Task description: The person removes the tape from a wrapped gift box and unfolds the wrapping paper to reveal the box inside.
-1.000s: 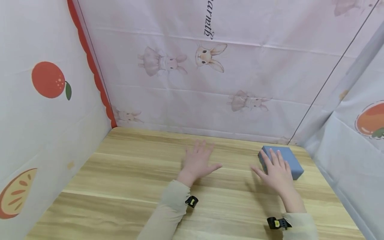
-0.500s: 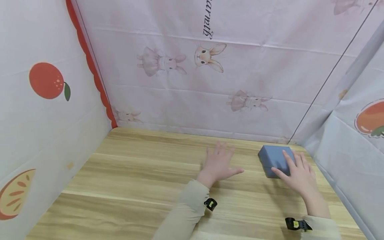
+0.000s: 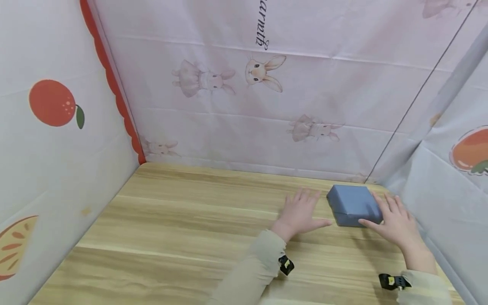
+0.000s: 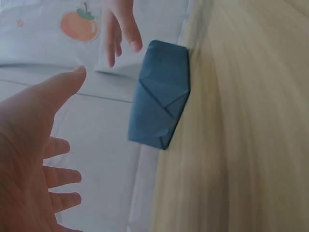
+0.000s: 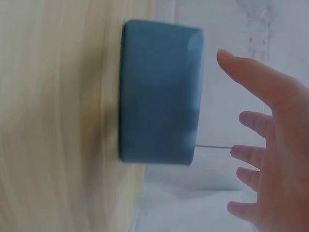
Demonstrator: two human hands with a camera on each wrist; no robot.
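A blue box wrapped in paper (image 3: 352, 203) lies at the far right of the wooden table. Folded flaps of the paper show on its end in the left wrist view, where the box (image 4: 161, 96) rests on the wood. My left hand (image 3: 299, 214) is spread just left of the box, thumb pointing toward it. On the box's right side is my right hand (image 3: 398, 224), fingers spread, with the thumb overlapping the front corner in the head view. In the right wrist view a gap shows between the right hand (image 5: 270, 140) and the box (image 5: 159, 92). Neither hand holds anything.
The wood-grain tabletop (image 3: 171, 228) stretches away to the left. A pale cloth with rabbit prints (image 3: 228, 127) hangs behind it. Fruit-printed cloths stand at the left (image 3: 49, 169) and the right (image 3: 450, 203), close by the right hand.
Both hands have moved to the right. The right hand has gone from over the box to its right side, and the left hand has come close to its left side. The box stays in place.
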